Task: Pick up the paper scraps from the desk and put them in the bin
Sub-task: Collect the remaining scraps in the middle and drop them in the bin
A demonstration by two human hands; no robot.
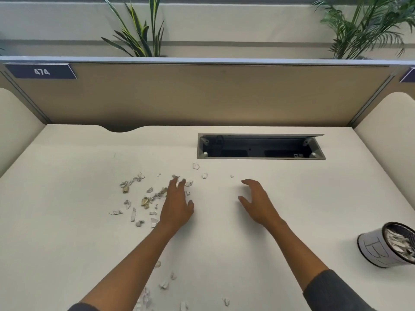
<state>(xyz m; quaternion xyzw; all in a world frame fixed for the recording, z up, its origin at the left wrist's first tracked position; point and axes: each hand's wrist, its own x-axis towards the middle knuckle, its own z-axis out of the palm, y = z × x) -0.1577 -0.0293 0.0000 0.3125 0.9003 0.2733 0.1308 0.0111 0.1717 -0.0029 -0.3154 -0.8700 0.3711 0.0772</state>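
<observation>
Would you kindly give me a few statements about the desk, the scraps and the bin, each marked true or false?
1. The bin already holds some paper. True.
2. The bin stands to the person's left. False: it is at the right, near the desk edge.
3. Most paper scraps lie by the left hand. True.
4. The right hand grips a scrap. False: its fingers are open and empty.
5. The cable tray is closed. False: it is open.

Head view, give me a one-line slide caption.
Both hands, left and right, open over scraps on desk; bin at right already holds some.
</observation>
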